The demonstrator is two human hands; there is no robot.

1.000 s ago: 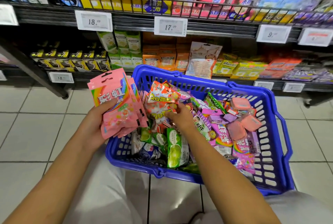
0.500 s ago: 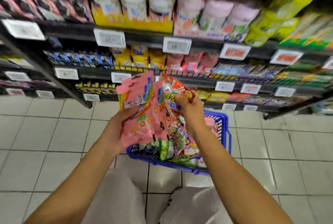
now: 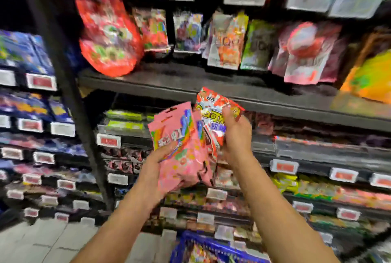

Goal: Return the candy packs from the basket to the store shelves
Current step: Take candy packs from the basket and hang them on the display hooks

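pink candy packs [image 3: 182, 156]: gripped by left hand [image 3: 156, 167], raised above blue basket [image 3: 203, 245] | red candy pack [image 3: 213, 114]: pinched by right hand [image 3: 237, 135], touching pink packs' right side

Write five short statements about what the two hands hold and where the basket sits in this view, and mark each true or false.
1. The left hand holds pink candy packs. True.
2. The right hand is empty. False: it grips a red-orange candy pack.
3. The blue basket sits at the bottom of the view, below both hands. True.
4. The red-orange pack already lies on a shelf. False: it remains in the right hand's grip, in front of the shelves.
5. The basket is empty. False: packs show inside it.
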